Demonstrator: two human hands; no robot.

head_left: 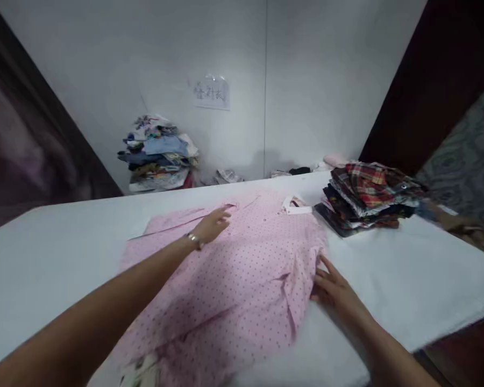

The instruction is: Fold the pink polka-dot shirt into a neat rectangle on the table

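A pink shirt with small dark dots and a white collar lies spread on the white table, its collar at the far right. My left hand, with a bracelet on the wrist, reaches over the shirt's middle, fingers stretched toward a fold near the button line. At the shirt's right edge is my right hand; its fingers are apart and touch the rumpled sleeve. Part of the shirt is hidden under my left forearm.
Folded plaid and dark clothes are stacked on the table at right. Behind the far edge stands a tall pile of garments, with smaller clothes nearby. A paper sign hangs on the wall. A pale patterned item lies at the front.
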